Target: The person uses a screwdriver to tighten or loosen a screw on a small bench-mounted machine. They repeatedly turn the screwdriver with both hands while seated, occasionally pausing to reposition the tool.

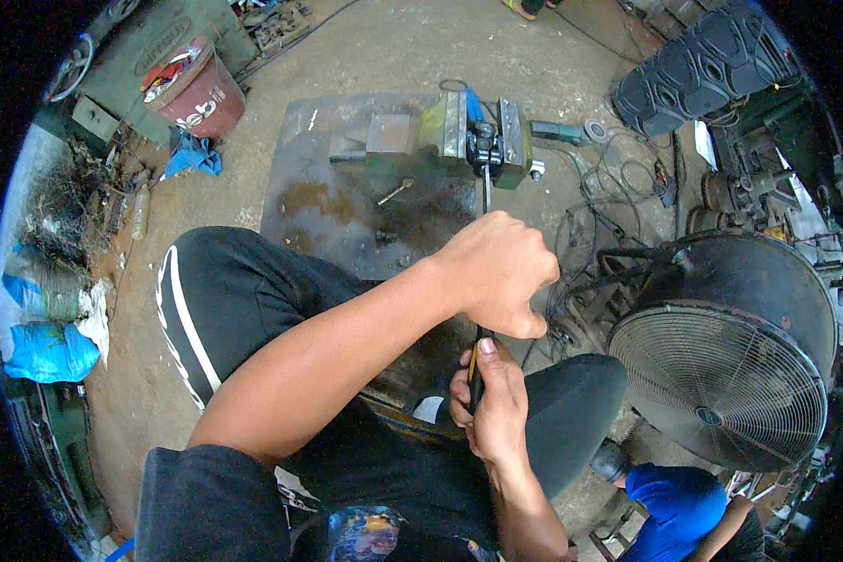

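A long, thin metal tool with a black-and-yellow handle runs away from me to the vise. My right hand is closed round its handle, thumb along the top. Farther up, my left hand is a fist over the shaft, hiding that stretch. The tool's far end reaches a dark metal part between the jaws of the green bench vise; exact contact there is too small to tell. A blue cloth or strip lies between the jaws behind the part.
The vise stands on a stained metal plate with a small key-like metal piece. An angle grinder and tangled cables lie right of it. A big drum fan stands close right; another person in blue is at lower right. A red bucket stands far left.
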`<state>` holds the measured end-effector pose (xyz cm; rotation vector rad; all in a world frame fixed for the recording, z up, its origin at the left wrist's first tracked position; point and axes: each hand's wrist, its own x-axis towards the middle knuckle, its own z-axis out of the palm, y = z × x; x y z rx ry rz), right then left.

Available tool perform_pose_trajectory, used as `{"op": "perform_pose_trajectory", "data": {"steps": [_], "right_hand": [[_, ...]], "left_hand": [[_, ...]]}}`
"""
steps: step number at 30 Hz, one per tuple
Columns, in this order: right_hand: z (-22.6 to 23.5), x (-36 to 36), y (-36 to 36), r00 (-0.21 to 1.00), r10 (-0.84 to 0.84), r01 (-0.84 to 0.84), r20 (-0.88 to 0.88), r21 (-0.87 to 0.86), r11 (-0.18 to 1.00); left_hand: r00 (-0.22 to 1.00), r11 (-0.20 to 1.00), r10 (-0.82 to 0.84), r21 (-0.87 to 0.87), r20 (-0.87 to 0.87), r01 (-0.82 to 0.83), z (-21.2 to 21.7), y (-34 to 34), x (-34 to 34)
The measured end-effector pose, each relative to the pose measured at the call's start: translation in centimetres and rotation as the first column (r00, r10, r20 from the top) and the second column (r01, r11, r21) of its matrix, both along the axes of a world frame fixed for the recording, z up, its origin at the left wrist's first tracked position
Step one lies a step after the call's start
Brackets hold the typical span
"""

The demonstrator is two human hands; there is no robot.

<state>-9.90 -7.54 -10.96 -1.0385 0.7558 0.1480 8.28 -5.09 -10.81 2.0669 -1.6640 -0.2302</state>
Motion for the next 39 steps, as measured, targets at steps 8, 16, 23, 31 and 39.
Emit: {"op": "perform_pose_trajectory", "data": {"steps": [8, 16, 23, 31, 39], "right_hand": [[0.9, 1.3, 0.1, 0.996, 0.003, -0.001, 0.093, -0.019, 1.000], [1.6, 1.9, -0.6, 0.994, 0.032, -0.027, 0.106, -0.051, 0.998], [1.7, 2.4, -0.2, 0.995, 0.062, -0.049, 0.077, -0.163, 0.985], [1.4, 2.4, 0.2, 0.995, 0.065, -0.048, 0.080, -0.194, 0.980], [1.2, 2.0, 0.3, 0.995, 0.092, -0.074, 0.037, -0.339, 0.938]], "left_hand": [[1.000, 1.000, 0.026, 0.007, -0.015, -0.026, 0.2, -0.2, 0.7], [0.992, 0.993, 0.116, -0.032, 0.057, -0.115, 0.5, -0.7, 1.3], [0.993, 0.995, 0.098, -0.008, 0.063, -0.098, 0.7, -0.5, 1.6], [0.989, 0.990, 0.135, -0.037, 0.055, -0.133, 0.7, -0.5, 1.7], [0.994, 0.993, 0.110, -0.047, 0.020, -0.109, -0.1, -0.3, 1.4]]}}
